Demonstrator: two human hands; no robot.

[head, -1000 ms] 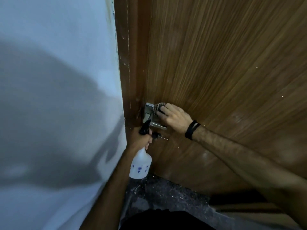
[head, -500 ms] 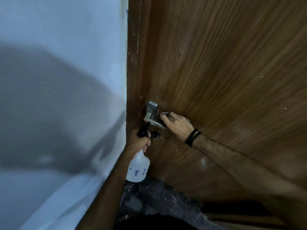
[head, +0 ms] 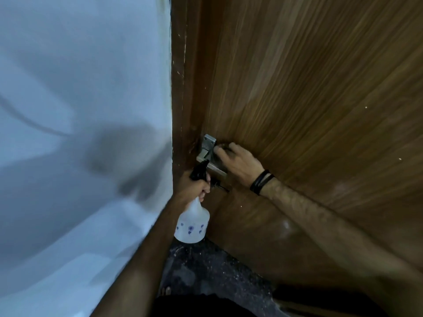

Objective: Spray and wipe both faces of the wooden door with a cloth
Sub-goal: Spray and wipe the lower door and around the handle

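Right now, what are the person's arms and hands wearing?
Both forearms are bare, with no sleeves in view. The right hand has dark bands stacked at the wrist. The left hand shows no band or glove.

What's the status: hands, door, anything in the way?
Left hand grips white plastic spray bottle. Right hand at metal door handle; cloth not discernible. Brown wooden door unobstructed.
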